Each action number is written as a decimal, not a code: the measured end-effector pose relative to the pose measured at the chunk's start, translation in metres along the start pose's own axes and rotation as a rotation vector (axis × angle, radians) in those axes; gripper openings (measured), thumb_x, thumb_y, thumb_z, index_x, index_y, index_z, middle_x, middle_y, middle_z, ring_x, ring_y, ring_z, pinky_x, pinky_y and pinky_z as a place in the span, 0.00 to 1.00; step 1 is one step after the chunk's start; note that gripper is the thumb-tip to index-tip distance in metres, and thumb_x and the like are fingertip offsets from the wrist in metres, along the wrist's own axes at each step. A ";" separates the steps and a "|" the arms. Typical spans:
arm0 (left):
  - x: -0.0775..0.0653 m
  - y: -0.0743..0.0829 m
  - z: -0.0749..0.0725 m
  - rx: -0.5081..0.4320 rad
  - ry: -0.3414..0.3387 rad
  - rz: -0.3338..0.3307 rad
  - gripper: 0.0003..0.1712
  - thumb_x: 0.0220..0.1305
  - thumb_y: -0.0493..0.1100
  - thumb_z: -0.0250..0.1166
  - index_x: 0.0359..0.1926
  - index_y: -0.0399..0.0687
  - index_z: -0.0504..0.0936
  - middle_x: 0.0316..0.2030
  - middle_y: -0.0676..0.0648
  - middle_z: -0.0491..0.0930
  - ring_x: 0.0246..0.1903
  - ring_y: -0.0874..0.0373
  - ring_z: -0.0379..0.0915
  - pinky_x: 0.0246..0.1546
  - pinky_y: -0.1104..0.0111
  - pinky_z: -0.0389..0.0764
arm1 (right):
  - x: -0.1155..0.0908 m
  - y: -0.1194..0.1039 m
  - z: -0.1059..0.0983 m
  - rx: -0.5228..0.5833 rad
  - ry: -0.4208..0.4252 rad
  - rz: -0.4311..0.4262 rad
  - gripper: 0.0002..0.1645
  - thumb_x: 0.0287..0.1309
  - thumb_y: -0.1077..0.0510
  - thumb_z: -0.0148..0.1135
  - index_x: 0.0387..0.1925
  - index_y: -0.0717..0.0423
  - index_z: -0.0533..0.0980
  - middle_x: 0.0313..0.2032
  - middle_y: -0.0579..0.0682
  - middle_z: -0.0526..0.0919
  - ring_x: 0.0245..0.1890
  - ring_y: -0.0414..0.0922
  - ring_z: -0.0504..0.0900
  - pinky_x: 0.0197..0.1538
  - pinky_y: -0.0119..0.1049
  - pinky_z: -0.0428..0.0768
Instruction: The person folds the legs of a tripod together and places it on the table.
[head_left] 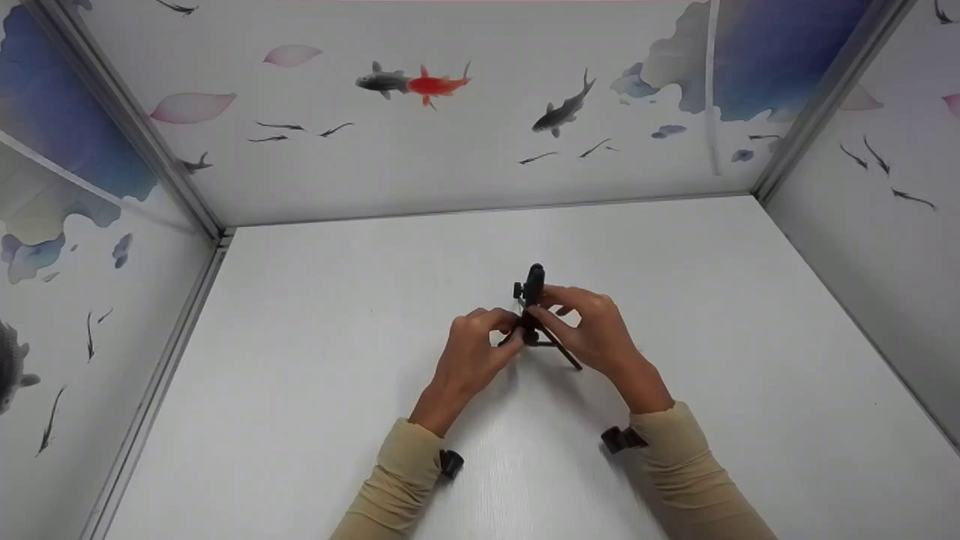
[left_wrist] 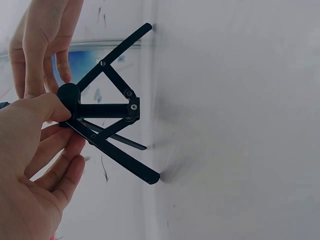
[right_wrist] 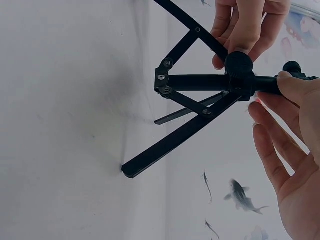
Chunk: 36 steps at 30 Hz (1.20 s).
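Tripod (left_wrist: 102, 110): black and slender, with a straight central column and three flat, bar-like legs; stood upright, its legs spread and its feet at the white tabletop; contact of every foot cannot be told.
Braces (right_wrist: 182, 50): short black bars, by which the legs are joined to the foot of the tripod's column; pale rivets are seen at the joints.
Round knob (right_wrist: 239, 65): black, disc-shaped, set on the side of the tripod where the legs meet.
Tripod top (head_left: 535, 277): black and elongated, with a small black side knob (head_left: 517, 289) set to its left.
Left hand (head_left: 476, 349): placed at the left of the tripod; thumb and fingers are closed round the hub beside the round knob.
Right hand (head_left: 600, 334): placed at the right of the tripod; the upper column is pinched between thumb and forefinger, above the hub, with the lower fingers left loose.
Sleeves (head_left: 401, 469): beige cloth, nearer the viewer than the tripod; a small black camera (head_left: 450, 465) is worn at each wrist.
Tabletop (head_left: 315, 300): white, flat, spread on all sides of the tripod.
Back wall (head_left: 450, 165): white panel beyond the tripod, printed with grey and red fish and pink petals.
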<state>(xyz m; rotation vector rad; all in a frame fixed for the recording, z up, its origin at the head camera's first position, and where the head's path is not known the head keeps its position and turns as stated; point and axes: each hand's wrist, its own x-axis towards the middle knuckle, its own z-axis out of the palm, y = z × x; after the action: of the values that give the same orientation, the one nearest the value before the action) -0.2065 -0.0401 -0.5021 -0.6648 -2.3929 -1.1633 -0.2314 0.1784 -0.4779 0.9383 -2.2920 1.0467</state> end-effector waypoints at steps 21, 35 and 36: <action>0.000 0.001 0.000 -0.007 0.014 -0.002 0.07 0.68 0.37 0.73 0.45 0.45 0.93 0.38 0.50 0.94 0.40 0.61 0.90 0.48 0.63 0.89 | 0.000 -0.001 -0.001 0.010 -0.011 0.008 0.18 0.69 0.60 0.75 0.58 0.53 0.87 0.45 0.47 0.95 0.44 0.43 0.94 0.42 0.41 0.91; 0.001 0.002 -0.001 -0.015 0.039 0.007 0.07 0.67 0.36 0.73 0.45 0.44 0.93 0.38 0.50 0.94 0.41 0.60 0.91 0.47 0.63 0.89 | 0.001 -0.002 -0.001 0.009 -0.011 0.011 0.17 0.69 0.59 0.74 0.58 0.53 0.87 0.44 0.46 0.95 0.44 0.43 0.93 0.42 0.42 0.91; 0.001 0.002 -0.001 -0.018 0.039 0.005 0.07 0.67 0.36 0.73 0.45 0.44 0.93 0.38 0.50 0.94 0.41 0.60 0.91 0.48 0.63 0.89 | 0.001 -0.002 -0.001 0.011 -0.009 0.011 0.17 0.69 0.59 0.74 0.58 0.52 0.87 0.44 0.46 0.95 0.43 0.43 0.93 0.42 0.42 0.91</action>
<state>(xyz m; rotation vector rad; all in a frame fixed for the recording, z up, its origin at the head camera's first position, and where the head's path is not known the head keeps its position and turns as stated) -0.2059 -0.0397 -0.4998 -0.6478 -2.3494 -1.1866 -0.2302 0.1778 -0.4756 0.9380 -2.3037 1.0620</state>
